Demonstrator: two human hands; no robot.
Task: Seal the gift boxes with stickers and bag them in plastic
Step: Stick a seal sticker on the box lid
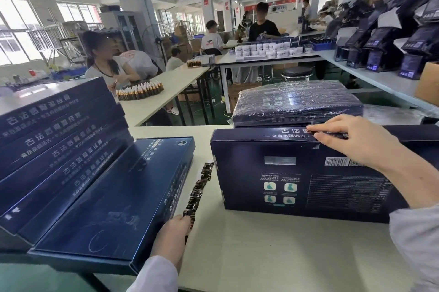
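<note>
- The pale, flat work surface point(261, 256) carries all the things below; green floor shows past its near left edge.
- On its left side stands a stack of flat dark navy cardboard gift boxes point(54, 139). They lean one against another with their long printed sides turned towards me, about five in all.
- On the right lies a dark navy cardboard box with a barcode and four pale icons on its upper face point(280, 173). It is flat on the surface and passes under the right forearm.
- At the foot of the stack lies a glossy navy lid-up box point(107, 208), touching the stack, its near corner jutting past the surface's edge.
- Just behind the barcode box sits a navy box wrapped in crinkled clear plastic point(297, 101).
- The right hand point(356, 144) reaches across the barcode box to its far top edge. Its grip is spread, with forefinger and thumb nearly straight and pressing on that edge. A glossy patch shows between them, but I cannot tell if it is a sticker.
- The left hand point(171, 237) is at the near right corner of the lid-up box. Its grip is closed on the near end of the sticker strip, thumb on top.
- The strip of small dark glossy stickers on clear backing point(198, 190) lies on the surface between the two boxes, running away from the left hand.
</note>
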